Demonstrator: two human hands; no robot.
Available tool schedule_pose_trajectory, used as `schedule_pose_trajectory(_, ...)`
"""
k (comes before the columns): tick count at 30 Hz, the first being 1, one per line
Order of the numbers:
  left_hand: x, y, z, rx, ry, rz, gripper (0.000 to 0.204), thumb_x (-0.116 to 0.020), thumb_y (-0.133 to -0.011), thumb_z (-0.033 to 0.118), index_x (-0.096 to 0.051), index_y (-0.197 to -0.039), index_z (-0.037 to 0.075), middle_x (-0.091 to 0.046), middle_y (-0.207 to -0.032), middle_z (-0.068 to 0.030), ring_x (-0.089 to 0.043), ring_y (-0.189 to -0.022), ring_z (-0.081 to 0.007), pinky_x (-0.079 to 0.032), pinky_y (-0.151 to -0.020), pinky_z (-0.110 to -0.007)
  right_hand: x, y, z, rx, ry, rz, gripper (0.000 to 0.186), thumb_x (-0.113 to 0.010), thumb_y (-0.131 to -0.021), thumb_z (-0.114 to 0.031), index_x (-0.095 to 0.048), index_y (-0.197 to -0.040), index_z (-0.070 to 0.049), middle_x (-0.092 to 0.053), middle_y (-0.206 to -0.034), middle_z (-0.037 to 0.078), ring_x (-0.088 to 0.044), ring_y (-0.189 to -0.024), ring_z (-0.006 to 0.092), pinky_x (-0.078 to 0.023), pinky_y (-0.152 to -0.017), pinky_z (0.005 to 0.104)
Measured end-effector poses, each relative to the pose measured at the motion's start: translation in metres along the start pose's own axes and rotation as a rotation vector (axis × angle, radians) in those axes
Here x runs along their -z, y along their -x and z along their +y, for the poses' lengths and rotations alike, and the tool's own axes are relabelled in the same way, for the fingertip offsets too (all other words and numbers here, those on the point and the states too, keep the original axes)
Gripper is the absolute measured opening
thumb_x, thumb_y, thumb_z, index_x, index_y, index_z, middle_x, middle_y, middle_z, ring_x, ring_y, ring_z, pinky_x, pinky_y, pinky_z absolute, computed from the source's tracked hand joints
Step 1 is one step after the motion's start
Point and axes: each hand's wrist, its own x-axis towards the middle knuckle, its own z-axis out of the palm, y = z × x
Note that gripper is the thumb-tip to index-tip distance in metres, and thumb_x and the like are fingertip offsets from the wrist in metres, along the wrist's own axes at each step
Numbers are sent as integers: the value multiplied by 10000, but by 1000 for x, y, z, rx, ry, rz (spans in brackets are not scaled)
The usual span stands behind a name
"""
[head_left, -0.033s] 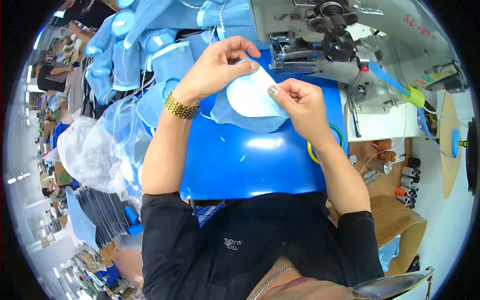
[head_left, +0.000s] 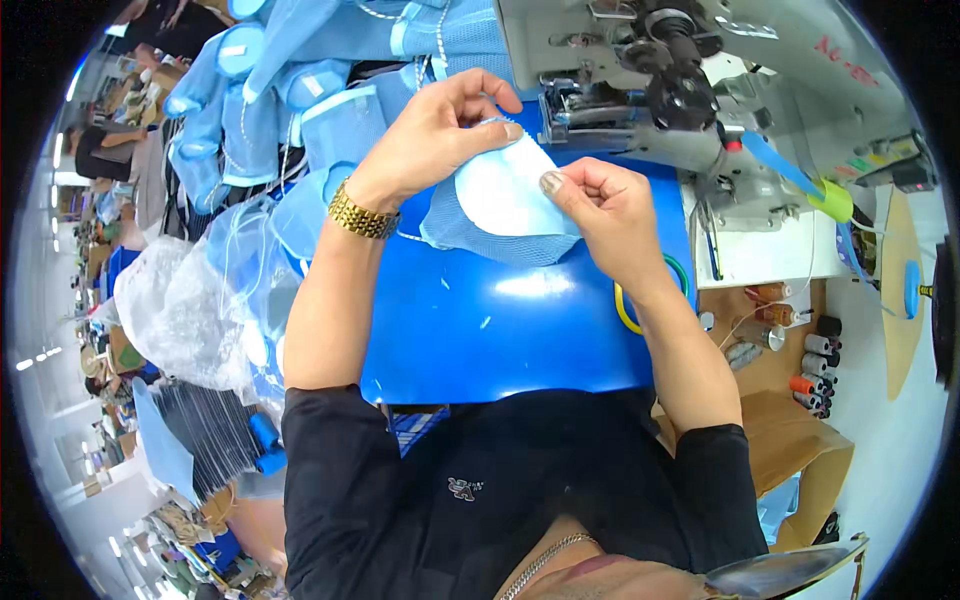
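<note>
Blue mesh piece (head_left: 480,232) between hands (head_left: 445,125) (head_left: 612,215)

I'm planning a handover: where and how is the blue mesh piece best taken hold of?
Probably pinch the blue mesh piece at its lower edge, coming from the wearer's body side: there a band of mesh sticks out clear of fingers, while the left hand and right hand pinch it higher up.

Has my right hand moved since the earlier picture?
No, not noticeably: your right hand sits in practically the same place against the blue table, shifted neither way.
</note>
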Motion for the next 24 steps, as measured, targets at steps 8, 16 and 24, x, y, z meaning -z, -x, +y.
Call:
schedule_pose_trajectory(8, -8, -33, -3, 20, 185, 31, 141, -631, -855, 62, -564, -971, 20, -615, -720, 12, -530, -620, -25, -390, -522, -188, 18, -21, 1, 21, 105, 81, 166, -653, -886, -137, -668, -856, 26, -626, -687, -10, -519, -600, 12, -399, -519, 169)
schedule_pose_trajectory(16, -11, -38, -5, 41, 238, 57, 223, -646, -836, 35, -580, -1048, 13, -665, -815, -24, -606, -693, -50, -467, -586, -194, 19, -22, 1, 38, 191, 115, 204, -656, -884, -169, -676, -832, 27, -605, -638, -18, -490, -579, 8, -364, -489, 182)
schedule_pose_trajectory(24, -8, -45, -12, 8, 183, 79, 268, -654, -846, 56, -596, -1100, -5, -680, -881, -44, -617, -728, -56, -493, -630, -196, 18, -25, 2, 9, 178, 124, 195, -656, -885, -161, -677, -847, 29, -617, -662, -16, -500, -590, 11, -370, -493, 179)
